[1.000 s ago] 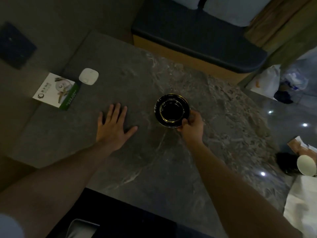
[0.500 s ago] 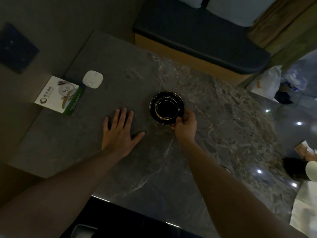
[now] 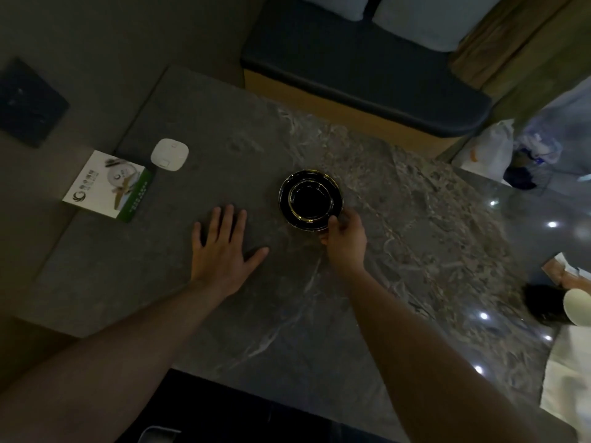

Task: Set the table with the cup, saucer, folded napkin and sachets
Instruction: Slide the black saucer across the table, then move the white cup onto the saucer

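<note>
A black cup (image 3: pixel 309 199) with a gold rim stands on a black saucer (image 3: pixel 284 199) near the middle of the dark marble table (image 3: pixel 319 314). My right hand (image 3: pixel 345 235) grips the near right side of the cup and saucer with thumb and fingers; whether it holds the cup's handle or the saucer's rim I cannot tell. To the left of the saucer my left hand (image 3: pixel 224 251) lies flat on the table, fingers spread and holding nothing. No napkin or sachets are recognisable in the dim light.
A white and green box (image 3: pixel 108 185) and a small white rounded device (image 3: pixel 169 154) sit at the table's left edge. A dark cushioned bench (image 3: pixel 367 68) runs along the far side. Bags and white items lie on the floor at the right.
The cup and saucer, with my right hand on them, have slid slightly left across the table. My left hand has stayed flat in place.
</note>
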`<control>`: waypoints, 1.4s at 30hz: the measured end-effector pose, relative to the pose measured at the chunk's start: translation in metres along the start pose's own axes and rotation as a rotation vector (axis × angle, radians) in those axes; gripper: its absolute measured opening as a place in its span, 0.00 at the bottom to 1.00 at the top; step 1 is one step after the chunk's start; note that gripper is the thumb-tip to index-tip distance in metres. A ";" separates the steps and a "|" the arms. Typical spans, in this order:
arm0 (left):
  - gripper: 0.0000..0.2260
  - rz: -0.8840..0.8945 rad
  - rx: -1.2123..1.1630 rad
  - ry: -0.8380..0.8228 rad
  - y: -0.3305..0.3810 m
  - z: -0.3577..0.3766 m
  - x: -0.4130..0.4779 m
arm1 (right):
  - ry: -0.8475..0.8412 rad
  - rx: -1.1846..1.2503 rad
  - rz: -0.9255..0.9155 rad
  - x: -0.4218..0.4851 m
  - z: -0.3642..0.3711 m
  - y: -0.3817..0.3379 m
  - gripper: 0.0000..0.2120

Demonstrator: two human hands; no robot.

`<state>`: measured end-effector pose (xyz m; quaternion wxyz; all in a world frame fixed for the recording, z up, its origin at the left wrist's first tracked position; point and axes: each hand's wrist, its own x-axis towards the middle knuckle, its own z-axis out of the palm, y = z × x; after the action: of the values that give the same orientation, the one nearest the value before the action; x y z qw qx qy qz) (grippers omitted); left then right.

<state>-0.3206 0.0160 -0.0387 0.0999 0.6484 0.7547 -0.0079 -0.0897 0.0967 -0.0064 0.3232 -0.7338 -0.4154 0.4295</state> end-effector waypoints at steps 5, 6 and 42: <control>0.41 -0.002 -0.006 -0.078 0.008 -0.014 0.003 | 0.035 -0.284 -0.152 -0.014 -0.035 0.013 0.19; 0.41 -0.009 -0.010 -0.073 0.011 -0.019 0.003 | 0.028 -0.371 -0.198 -0.018 -0.045 0.017 0.20; 0.33 0.465 0.030 -0.050 0.421 -0.021 -0.103 | 0.041 -0.995 -0.364 -0.021 -0.471 0.133 0.32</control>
<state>0.1038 -0.0147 0.0483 0.1080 0.8059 0.5819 -0.0120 0.3714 -0.0365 0.0898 0.0135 -0.7226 -0.6834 0.1031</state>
